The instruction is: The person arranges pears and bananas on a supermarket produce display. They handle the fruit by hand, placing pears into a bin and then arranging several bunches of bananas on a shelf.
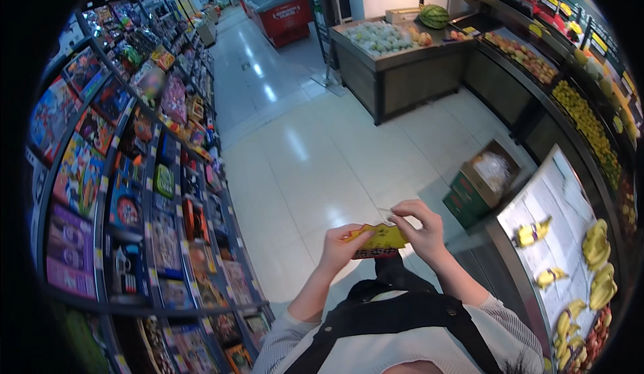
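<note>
In front of my body, my left hand [339, 250] grips a yellow price card [385, 238] by its left side, thumb on the face. The card has a jagged, red-trimmed edge and bears dark writing, with a dark printed band along its bottom. At the card's upper right corner, my right hand [425, 228] pinches a thin pale strip [385, 210] between thumb and fingertips. Whether that strip is joined to the card I cannot tell. The right thumb lies against or very close to the card's right edge.
Shelves of boxed toys [166, 213] line the left. At right, a display stand [541, 213] holds banana bunches [596, 245], beside cardboard boxes [478, 178] on the tiled floor [302, 157]. Ahead stand a fruit table [402, 84] with a watermelon [434, 17] and a red chest freezer [284, 19].
</note>
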`<action>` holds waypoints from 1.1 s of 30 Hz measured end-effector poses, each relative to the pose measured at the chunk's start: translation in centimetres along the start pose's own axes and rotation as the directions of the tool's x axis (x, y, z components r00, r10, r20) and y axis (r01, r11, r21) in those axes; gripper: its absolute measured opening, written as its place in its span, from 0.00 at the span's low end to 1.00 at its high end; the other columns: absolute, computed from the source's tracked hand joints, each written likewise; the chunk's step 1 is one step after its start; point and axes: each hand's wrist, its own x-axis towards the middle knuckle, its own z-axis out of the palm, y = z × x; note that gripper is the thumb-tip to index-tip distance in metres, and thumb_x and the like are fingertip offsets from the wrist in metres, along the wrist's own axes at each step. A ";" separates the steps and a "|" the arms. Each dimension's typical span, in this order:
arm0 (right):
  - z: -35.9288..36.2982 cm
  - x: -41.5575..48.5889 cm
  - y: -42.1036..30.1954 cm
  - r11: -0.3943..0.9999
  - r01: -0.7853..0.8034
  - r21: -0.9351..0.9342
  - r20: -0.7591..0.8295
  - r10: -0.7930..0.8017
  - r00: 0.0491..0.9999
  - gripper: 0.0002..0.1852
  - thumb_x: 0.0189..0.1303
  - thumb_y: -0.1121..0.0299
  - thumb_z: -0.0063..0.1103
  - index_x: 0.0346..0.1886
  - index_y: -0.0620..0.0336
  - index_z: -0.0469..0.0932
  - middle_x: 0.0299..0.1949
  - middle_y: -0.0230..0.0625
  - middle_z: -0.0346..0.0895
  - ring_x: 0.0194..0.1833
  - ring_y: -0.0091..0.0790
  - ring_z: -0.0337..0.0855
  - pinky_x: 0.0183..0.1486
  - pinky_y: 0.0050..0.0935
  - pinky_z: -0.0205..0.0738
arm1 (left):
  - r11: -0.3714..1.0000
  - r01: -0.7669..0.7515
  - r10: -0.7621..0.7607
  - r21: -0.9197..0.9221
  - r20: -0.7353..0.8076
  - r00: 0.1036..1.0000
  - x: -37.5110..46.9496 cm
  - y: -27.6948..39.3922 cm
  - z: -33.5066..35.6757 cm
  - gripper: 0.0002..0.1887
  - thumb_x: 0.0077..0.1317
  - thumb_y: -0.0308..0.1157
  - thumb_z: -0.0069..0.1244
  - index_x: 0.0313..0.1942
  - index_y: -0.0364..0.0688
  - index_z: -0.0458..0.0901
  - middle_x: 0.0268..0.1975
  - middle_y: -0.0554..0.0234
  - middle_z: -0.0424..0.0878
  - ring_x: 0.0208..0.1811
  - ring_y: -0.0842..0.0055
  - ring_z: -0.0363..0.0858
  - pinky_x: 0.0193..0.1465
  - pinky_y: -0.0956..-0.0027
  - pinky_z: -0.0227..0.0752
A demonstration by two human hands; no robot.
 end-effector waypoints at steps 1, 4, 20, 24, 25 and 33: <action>0.3 2.0 1.5 1.000 -0.006 0.000 -0.042 0.006 0.999 0.08 0.49 0.80 0.64 0.35 0.63 0.80 0.34 0.36 0.79 0.36 0.32 0.80 0.40 0.26 0.75 | 0.999 0.026 -0.028 0.038 0.047 0.999 3.1 0.5 -0.2 0.08 0.60 0.24 0.55 0.39 0.31 0.83 0.33 0.68 0.83 0.32 0.88 0.76 0.34 0.82 0.72; 1.4 9.7 6.9 0.997 0.070 -0.012 -0.058 -0.071 0.996 0.08 0.48 0.81 0.64 0.33 0.62 0.81 0.31 0.37 0.80 0.35 0.33 0.80 0.38 0.27 0.75 | 0.997 0.054 -0.056 0.063 0.031 0.998 11.9 -0.3 -1.4 0.08 0.60 0.26 0.56 0.38 0.31 0.83 0.32 0.67 0.83 0.32 0.87 0.77 0.34 0.82 0.72; 13.8 56.3 27.0 0.845 -0.286 0.451 0.263 0.180 0.948 0.05 0.60 0.74 0.59 0.37 0.65 0.80 0.33 0.27 0.76 0.37 0.18 0.75 0.41 0.17 0.69 | 0.991 -0.128 0.134 0.043 -0.170 0.976 57.6 1.8 -15.7 0.09 0.62 0.28 0.54 0.39 0.31 0.83 0.30 0.67 0.82 0.29 0.87 0.76 0.31 0.83 0.71; 15.7 65.5 32.8 0.832 -0.208 0.514 0.134 0.161 0.978 0.06 0.61 0.75 0.57 0.39 0.66 0.78 0.35 0.29 0.76 0.37 0.19 0.74 0.40 0.19 0.70 | 0.978 -0.168 0.176 0.122 -0.059 0.983 69.7 2.4 -19.2 0.10 0.63 0.29 0.54 0.40 0.31 0.82 0.29 0.67 0.82 0.29 0.89 0.75 0.30 0.83 0.70; 16.2 67.6 34.2 0.844 -0.141 0.517 0.078 0.118 0.990 0.06 0.61 0.75 0.57 0.39 0.66 0.77 0.35 0.29 0.75 0.37 0.19 0.74 0.40 0.19 0.70 | 0.974 -0.174 0.180 0.148 -0.025 0.983 72.5 2.5 -19.8 0.10 0.63 0.29 0.54 0.40 0.31 0.82 0.29 0.67 0.82 0.28 0.89 0.75 0.29 0.83 0.69; 16.3 79.4 44.5 0.840 -0.218 0.496 -0.033 0.269 0.962 0.07 0.61 0.75 0.57 0.41 0.64 0.76 0.38 0.32 0.78 0.41 0.22 0.79 0.42 0.21 0.73 | 0.980 -0.082 0.033 0.179 0.263 0.964 91.7 0.5 -22.0 0.12 0.63 0.31 0.54 0.43 0.34 0.82 0.31 0.67 0.82 0.31 0.87 0.75 0.34 0.80 0.68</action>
